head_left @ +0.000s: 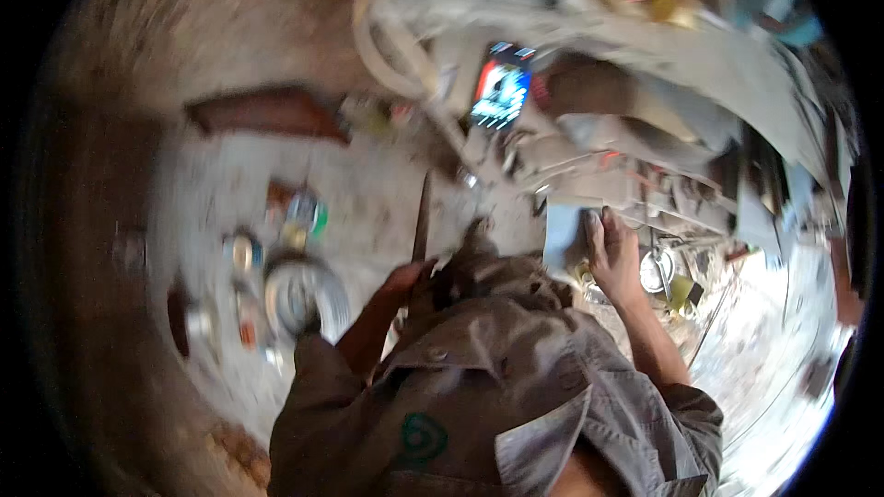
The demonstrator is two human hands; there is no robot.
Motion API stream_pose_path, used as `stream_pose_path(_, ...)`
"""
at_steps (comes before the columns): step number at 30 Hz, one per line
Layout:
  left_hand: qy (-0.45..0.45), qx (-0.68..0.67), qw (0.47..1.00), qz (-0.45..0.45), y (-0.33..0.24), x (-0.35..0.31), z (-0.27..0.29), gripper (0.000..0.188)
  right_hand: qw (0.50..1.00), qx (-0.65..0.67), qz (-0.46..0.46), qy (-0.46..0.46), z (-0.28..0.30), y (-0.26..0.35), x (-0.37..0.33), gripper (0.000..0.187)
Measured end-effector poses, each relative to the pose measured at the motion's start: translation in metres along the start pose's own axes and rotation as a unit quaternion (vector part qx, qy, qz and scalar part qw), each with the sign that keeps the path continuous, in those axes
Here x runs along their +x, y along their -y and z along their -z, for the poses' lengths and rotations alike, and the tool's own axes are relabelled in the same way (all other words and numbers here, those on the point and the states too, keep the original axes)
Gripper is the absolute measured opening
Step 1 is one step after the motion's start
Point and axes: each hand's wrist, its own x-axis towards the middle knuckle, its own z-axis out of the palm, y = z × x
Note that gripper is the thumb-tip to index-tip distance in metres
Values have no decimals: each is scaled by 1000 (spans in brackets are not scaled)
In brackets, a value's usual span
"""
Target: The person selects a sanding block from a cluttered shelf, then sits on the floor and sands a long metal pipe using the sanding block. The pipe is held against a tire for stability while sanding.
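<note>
A worker in a grey-brown shirt (516,387) bends over a cluttered, dusty workbench (387,193), seen from a head cam looking straight down. The left hand (405,281) is closed round the lower end of a long, thin dark tool (422,216), prob. a metal rod or file, which stands nearly upright from the fist and points away from the body. The right hand (612,253) lies palm-down, fingers spread and flat, on a pale grey sheet (562,235) at the bench edge, pressing rather than gripping. Approx. 6 small tins and jars (276,267) sit to the person's left, among them a round metal lid or dish (304,294); motion blur hides what they are. A lit phone screen (502,83) rests farther back amid hoses and scrap, well apart from both hands.

The tool looks stiff and fairly light, w/ a narrow shank that could twist in a dusty palm; a firm hold low on the handle end, as here, seems the safest place. The sheet looks thin and likely to slide unless held down flat.
</note>
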Motion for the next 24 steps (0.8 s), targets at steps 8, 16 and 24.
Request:
stream_pose_path(8, 87, -339, 936, -40, 10, -101, -34, 37, 984, 14, 68, 164, -152, 9, -6, 19)
stream_pose_path(16, 70, -354, 930, -62, 28, -127, -13, 32, 945, 20, 104, 308, -243, 35, -13, 16)
stream_pose_path(24, 51, -494, 867, -35, 93, -69, 61, 23, 906, -24, -36, 422, -332, 38, -23, 30)
